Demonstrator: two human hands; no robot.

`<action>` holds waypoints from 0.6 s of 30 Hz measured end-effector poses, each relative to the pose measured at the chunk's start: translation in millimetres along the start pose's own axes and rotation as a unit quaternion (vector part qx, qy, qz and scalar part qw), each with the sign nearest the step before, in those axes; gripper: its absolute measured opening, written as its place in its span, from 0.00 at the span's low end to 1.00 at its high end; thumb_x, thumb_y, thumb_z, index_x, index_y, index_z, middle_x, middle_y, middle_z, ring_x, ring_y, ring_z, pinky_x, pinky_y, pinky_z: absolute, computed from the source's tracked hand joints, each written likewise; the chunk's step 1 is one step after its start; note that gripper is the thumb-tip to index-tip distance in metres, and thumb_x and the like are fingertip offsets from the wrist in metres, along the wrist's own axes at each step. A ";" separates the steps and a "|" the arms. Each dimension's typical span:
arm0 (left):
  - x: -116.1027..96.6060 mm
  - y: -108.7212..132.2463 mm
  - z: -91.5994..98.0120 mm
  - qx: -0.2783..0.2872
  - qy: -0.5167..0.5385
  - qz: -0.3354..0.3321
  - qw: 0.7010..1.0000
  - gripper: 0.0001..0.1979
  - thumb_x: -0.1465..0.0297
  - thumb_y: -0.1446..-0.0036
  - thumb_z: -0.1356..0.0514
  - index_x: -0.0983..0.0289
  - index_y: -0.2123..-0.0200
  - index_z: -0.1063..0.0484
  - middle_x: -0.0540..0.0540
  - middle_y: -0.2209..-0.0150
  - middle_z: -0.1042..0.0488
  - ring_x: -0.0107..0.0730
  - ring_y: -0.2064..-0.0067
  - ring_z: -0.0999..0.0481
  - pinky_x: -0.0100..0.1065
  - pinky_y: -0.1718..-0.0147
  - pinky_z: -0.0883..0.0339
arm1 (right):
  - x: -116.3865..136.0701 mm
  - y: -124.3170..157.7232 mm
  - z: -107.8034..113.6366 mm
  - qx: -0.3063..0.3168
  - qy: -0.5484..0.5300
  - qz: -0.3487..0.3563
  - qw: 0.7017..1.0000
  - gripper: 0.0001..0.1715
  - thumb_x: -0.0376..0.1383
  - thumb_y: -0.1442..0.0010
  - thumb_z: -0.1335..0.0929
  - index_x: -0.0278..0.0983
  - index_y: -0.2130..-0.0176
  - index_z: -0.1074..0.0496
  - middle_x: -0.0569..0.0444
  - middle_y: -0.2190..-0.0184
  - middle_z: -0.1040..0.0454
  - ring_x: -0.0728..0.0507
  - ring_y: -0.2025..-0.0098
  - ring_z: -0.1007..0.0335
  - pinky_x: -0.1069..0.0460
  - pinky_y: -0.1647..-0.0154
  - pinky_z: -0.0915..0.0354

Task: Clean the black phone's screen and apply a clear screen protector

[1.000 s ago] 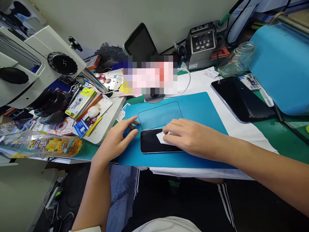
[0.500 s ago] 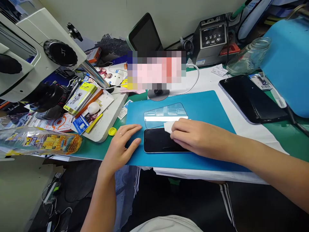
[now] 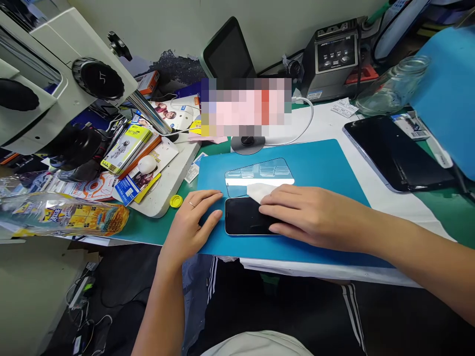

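Observation:
A black smartphone [image 3: 245,217] lies face up, sideways, on the blue mat [image 3: 326,158]. Over its right part my right hand [image 3: 297,210] is closed on a white wipe [image 3: 260,192], whose free end sticks out to the left across the phone's far edge. The phone's right end is hidden under that hand. My left hand [image 3: 196,220] rests at the mat's left side, fingers apart, fingertips close to the phone's left end and holding nothing. Just beyond the phone lies a clear glass screen protector [image 3: 260,175], reflecting light.
A microscope [image 3: 96,79] overhangs the cluttered left side, near small boxes [image 3: 128,148] and a plastic bottle [image 3: 67,215]. A yellow cap [image 3: 175,201] sits left of the mat. Rightward are a larger dark phone [image 3: 393,153], a glass jar [image 3: 393,86] and a soldering station [image 3: 334,59].
My right hand has flattened slightly, and more of the wipe now shows to its left. My left hand stays by the phone's left end. The whole view has shifted slightly.

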State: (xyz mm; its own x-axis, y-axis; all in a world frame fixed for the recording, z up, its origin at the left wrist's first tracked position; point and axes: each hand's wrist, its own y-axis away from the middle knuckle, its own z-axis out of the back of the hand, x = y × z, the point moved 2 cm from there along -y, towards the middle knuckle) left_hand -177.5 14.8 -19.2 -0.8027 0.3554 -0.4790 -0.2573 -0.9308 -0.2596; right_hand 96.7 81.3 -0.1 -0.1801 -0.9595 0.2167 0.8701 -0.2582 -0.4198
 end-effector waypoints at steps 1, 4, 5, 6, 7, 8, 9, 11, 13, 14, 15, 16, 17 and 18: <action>0.0 -0.1 -0.2 0.000 -0.001 0.002 1.000 0.16 0.65 0.24 0.44 0.57 0.38 0.27 0.58 0.40 0.24 0.47 0.38 0.27 0.49 0.39 0.31 | -0.3 -0.1 0.5 -0.005 0.009 -0.008 1.000 0.14 0.36 0.27 0.33 0.32 0.48 0.22 0.43 0.55 0.18 0.39 0.52 0.22 0.44 0.52 0.26; -0.4 -0.7 -0.6 0.000 -0.003 0.002 1.000 0.16 0.65 0.24 0.44 0.57 0.38 0.27 0.58 0.40 0.23 0.47 0.39 0.26 0.50 0.39 0.30 | 3.6 -1.5 1.8 -0.005 0.007 0.006 1.000 0.14 0.38 0.27 0.33 0.32 0.51 0.20 0.43 0.57 0.17 0.39 0.55 0.21 0.44 0.54 0.26; -0.5 -1.0 -0.8 0.001 -0.003 0.000 1.000 0.16 0.65 0.24 0.44 0.57 0.38 0.27 0.58 0.40 0.23 0.47 0.39 0.26 0.50 0.39 0.30 | 5.6 -2.1 2.1 0.001 0.000 0.019 1.000 0.15 0.39 0.27 0.32 0.32 0.52 0.20 0.43 0.58 0.17 0.39 0.56 0.21 0.44 0.54 0.27; -0.4 -1.3 -0.9 0.001 -0.003 -0.001 1.000 0.16 0.65 0.24 0.44 0.57 0.39 0.27 0.58 0.40 0.23 0.47 0.39 0.26 0.50 0.39 0.30 | 7.0 -2.6 2.3 0.006 -0.007 0.032 0.999 0.15 0.40 0.28 0.32 0.32 0.52 0.20 0.44 0.59 0.17 0.39 0.57 0.22 0.43 0.54 0.27; -0.1 -1.6 -1.0 0.001 -0.003 -0.003 1.000 0.15 0.65 0.24 0.44 0.57 0.39 0.27 0.58 0.40 0.23 0.47 0.39 0.26 0.50 0.39 0.30 | 7.4 -3.0 2.6 0.009 -0.009 0.038 0.999 0.16 0.41 0.28 0.32 0.32 0.52 0.20 0.44 0.58 0.17 0.39 0.57 0.22 0.43 0.53 0.28; 0.3 -1.9 -1.0 0.001 -0.003 -0.003 1.000 0.15 0.64 0.24 0.44 0.57 0.39 0.27 0.58 0.40 0.23 0.47 0.39 0.26 0.51 0.39 0.30 | 6.6 -3.1 3.1 0.007 -0.005 0.036 0.999 0.17 0.42 0.28 0.32 0.32 0.51 0.20 0.43 0.58 0.17 0.39 0.56 0.22 0.42 0.52 0.28; 0.8 -2.1 -0.9 0.002 -0.003 -0.003 1.000 0.15 0.64 0.24 0.44 0.57 0.39 0.27 0.58 0.40 0.23 0.47 0.39 0.26 0.51 0.39 0.30 | 4.9 -3.1 3.8 0.000 0.003 0.028 1.000 0.17 0.42 0.28 0.32 0.32 0.51 0.20 0.43 0.57 0.17 0.38 0.55 0.22 0.42 0.51 0.29; 0.6 -1.8 -0.4 0.002 -0.004 -0.001 1.000 0.15 0.64 0.24 0.44 0.57 0.39 0.27 0.59 0.40 0.23 0.48 0.39 0.26 0.51 0.39 0.30 | 0.6 -2.7 5.8 -0.017 0.022 0.004 1.000 0.16 0.41 0.28 0.32 0.32 0.51 0.20 0.44 0.58 0.16 0.38 0.56 0.22 0.41 0.50 0.30; -3.1 -0.7 0.4 -0.003 -0.006 -0.008 1.000 0.15 0.65 0.24 0.44 0.57 0.38 0.27 0.59 0.40 0.23 0.48 0.39 0.26 0.52 0.39 0.30 | -1.4 -2.4 7.2 -0.020 0.021 0.004 1.000 0.16 0.41 0.27 0.33 0.33 0.53 0.20 0.46 0.61 0.16 0.40 0.58 0.22 0.42 0.50 0.30; -7.1 0.1 0.6 -0.007 -0.006 -0.015 1.000 0.16 0.66 0.24 0.44 0.56 0.38 0.28 0.59 0.40 0.24 0.48 0.39 0.26 0.52 0.39 0.30 | -1.1 -2.4 7.3 -0.012 0.010 0.017 1.000 0.17 0.42 0.26 0.34 0.34 0.53 0.20 0.46 0.61 0.16 0.40 0.58 0.22 0.42 0.50 0.30; -12.7 0.8 0.4 -0.009 -0.002 -0.027 1.000 0.16 0.67 0.24 0.44 0.56 0.37 0.28 0.59 0.39 0.24 0.47 0.38 0.27 0.52 0.39 0.31 | -0.4 -2.4 7.0 -0.001 -0.002 0.032 0.999 0.18 0.43 0.25 0.35 0.34 0.53 0.21 0.47 0.61 0.16 0.41 0.58 0.22 0.43 0.50 0.30; -19.7 1.4 -0.3 -0.008 0.006 -0.043 0.999 0.16 0.68 0.25 0.44 0.56 0.37 0.29 0.59 0.39 0.25 0.47 0.38 0.27 0.51 0.38 0.31 | 0.2 -2.4 6.5 0.008 -0.012 0.044 0.999 0.19 0.44 0.25 0.35 0.34 0.52 0.21 0.46 0.61 0.16 0.41 0.58 0.22 0.43 0.50 0.29; -28.0 1.6 -1.8 -0.002 0.018 -0.064 0.998 0.17 0.69 0.25 0.44 0.56 0.36 0.30 0.60 0.38 0.25 0.47 0.37 0.27 0.51 0.38 0.31 | 0.3 -2.2 5.9 0.010 -0.015 0.050 0.999 0.20 0.45 0.25 0.36 0.33 0.51 0.21 0.46 0.60 0.16 0.40 0.57 0.22 0.43 0.50 0.29; -37.0 1.3 -4.2 0.008 0.032 -0.087 0.996 0.18 0.69 0.25 0.43 0.56 0.35 0.31 0.60 0.38 0.25 0.47 0.36 0.28 0.51 0.37 0.32 | -0.4 -1.9 5.3 0.007 -0.013 0.047 0.999 0.20 0.45 0.25 0.36 0.32 0.51 0.21 0.45 0.59 0.16 0.40 0.56 0.21 0.43 0.50 0.29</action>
State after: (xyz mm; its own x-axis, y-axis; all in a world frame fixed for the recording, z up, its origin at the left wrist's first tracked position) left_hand -145.9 0.8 -5.3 -0.7085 0.5165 -0.4809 -0.3991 -0.8552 -0.3306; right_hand 97.5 82.8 5.3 -0.0850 -0.9760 0.2004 0.8889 -0.1651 -0.4272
